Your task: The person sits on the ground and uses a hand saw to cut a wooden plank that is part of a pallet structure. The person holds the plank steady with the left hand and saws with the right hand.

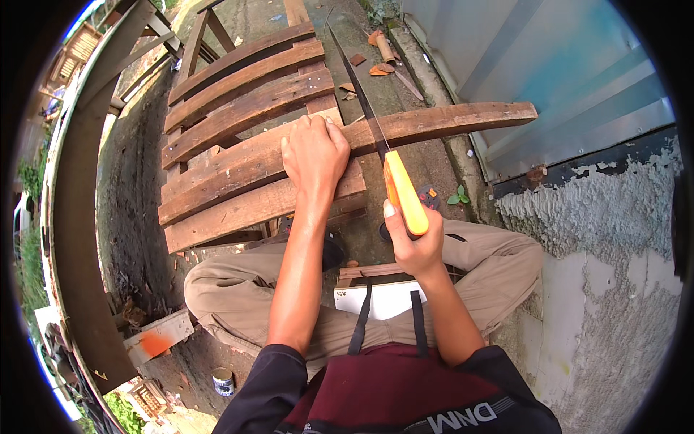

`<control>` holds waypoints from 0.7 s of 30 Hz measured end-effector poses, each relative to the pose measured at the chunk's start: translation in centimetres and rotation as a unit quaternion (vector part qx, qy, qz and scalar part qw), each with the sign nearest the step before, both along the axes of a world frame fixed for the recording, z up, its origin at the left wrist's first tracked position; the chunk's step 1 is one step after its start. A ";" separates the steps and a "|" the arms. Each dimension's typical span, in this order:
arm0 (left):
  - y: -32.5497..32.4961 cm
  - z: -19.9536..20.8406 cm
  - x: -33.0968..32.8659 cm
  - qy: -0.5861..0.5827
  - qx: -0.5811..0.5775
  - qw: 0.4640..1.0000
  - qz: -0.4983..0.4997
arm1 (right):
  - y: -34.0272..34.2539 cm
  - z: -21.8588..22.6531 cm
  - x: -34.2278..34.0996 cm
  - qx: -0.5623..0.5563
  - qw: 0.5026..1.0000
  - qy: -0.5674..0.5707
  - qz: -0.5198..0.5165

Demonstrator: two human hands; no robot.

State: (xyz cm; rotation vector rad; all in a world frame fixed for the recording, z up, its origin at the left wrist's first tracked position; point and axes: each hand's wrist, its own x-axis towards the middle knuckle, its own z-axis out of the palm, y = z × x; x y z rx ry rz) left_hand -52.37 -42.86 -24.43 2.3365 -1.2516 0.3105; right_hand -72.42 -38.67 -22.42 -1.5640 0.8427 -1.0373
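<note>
A hand saw (399,186) with a yellow handle is gripped in my right hand (419,242). Its dark blade points away from me and crosses a long brown wooden beam (448,124) just right of my left hand. My left hand (316,152) is closed over that beam and presses it onto a slatted wooden pallet (249,79). The beam's right part sticks out past the pallet's edge toward the metal wall. Whether the saw teeth have cut into the wood, I cannot make out.
A blue-grey corrugated metal wall (535,79) stands at the right, above rough plaster (593,210). Dry leaves (382,69) and scraps lie beyond the saw. To the left runs a large wooden frame (83,217); a small tin (223,381) sits on the ground at lower left.
</note>
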 end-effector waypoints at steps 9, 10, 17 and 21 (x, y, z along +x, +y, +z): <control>0.3 -0.5 -0.5 -0.025 -0.029 0.999 -0.001 | 0.3 0.9 -0.5 0.020 0.999 0.030 0.004; 0.5 -0.5 -0.7 -0.028 -0.027 0.999 -0.004 | 0.9 0.8 -0.9 0.023 0.999 0.033 -0.001; 0.2 0.0 -0.6 0.007 0.009 1.000 0.011 | 8.9 -1.7 -8.5 -0.108 0.990 0.093 0.013; -0.2 -0.4 -0.6 -0.026 -0.015 0.999 0.011 | 7.0 -0.8 -8.7 -0.133 0.985 0.103 0.042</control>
